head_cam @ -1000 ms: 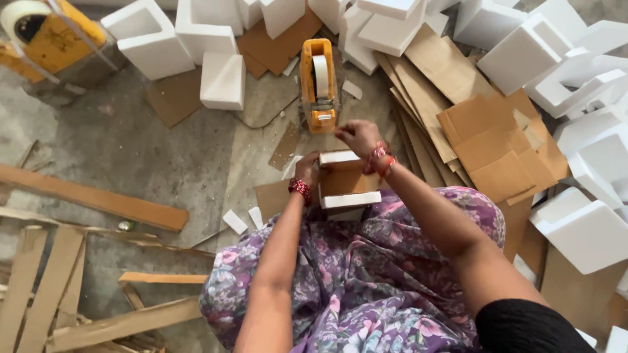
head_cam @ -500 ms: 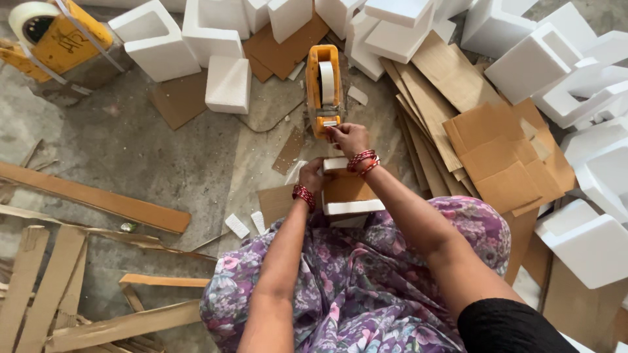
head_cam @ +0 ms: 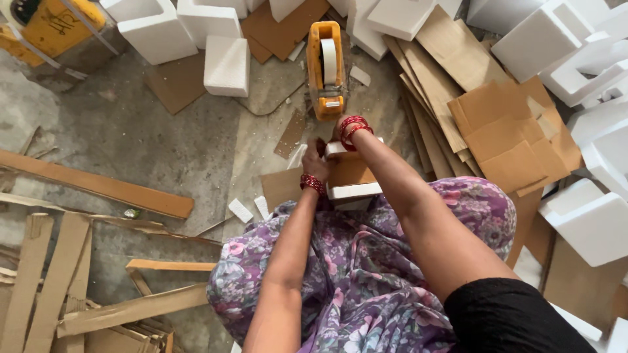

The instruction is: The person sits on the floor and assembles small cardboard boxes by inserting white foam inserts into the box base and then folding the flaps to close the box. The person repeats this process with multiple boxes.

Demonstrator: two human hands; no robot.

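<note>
Both hands are gripping the foam-and-cardboard bundle [head_cam: 350, 175] just below the orange tape dispenser [head_cam: 325, 68]: left hand [head_cam: 316, 159] clamping its side, right hand [head_cam: 340, 131] its top. No tape is showing yet; sealing appears outstanding.

Both hands [head_cam: 327, 147] on foam-and-cardboard bundle [head_cam: 351, 175], tape dispenser [head_cam: 326, 68]

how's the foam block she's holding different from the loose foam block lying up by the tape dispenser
The held foam block has brown cardboard across its top and sits on the person's lap between the left hand and right hand. The loose foam block is bare white, lies on the concrete floor with nothing touching it, left of the orange tape dispenser. The loose one shows whole; the held one is partly hidden by the arms. Both are white foam with squared edges.
</note>
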